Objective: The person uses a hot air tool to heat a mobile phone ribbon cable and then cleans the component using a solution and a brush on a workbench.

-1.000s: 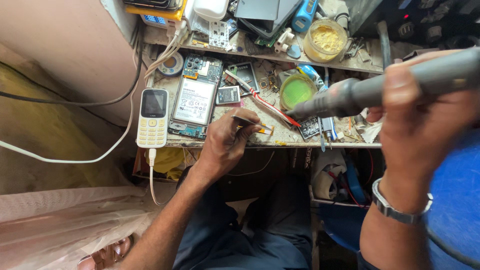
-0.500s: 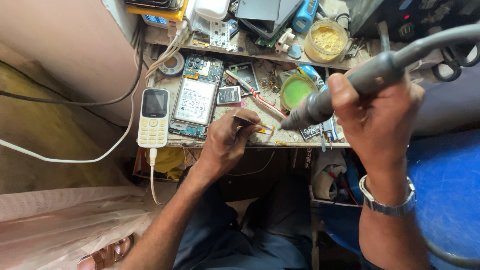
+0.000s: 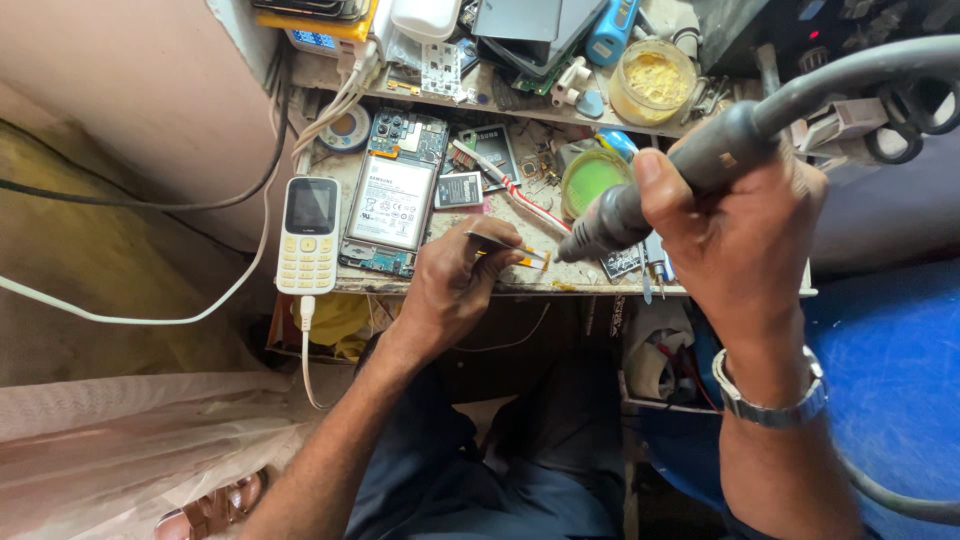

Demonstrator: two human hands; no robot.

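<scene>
My left hand (image 3: 455,285) rests on the front edge of the workbench (image 3: 450,282) and pinches metal tweezers (image 3: 505,244) that point right, over a small yellow part. My right hand (image 3: 735,240) grips the grey handle of a hot-air tool (image 3: 690,170), its nozzle tip aimed down-left and close to the tweezers' tips. A steel wristwatch (image 3: 770,400) is on my right wrist. Left of my left hand lies an opened smartphone (image 3: 392,195) with its battery and circuit board exposed.
A small white and yellow keypad phone (image 3: 308,235) lies at the bench's left end with a white cable plugged in. Behind are a green dish (image 3: 590,180), a jar of yellow paste (image 3: 652,80), a red-striped tool (image 3: 510,190), a loose battery (image 3: 460,190) and stacked phones and parts.
My right hand has brought the hot-air tool in from the right and lower, so its nozzle now sits close to the tweezers. My left hand has stayed put.
</scene>
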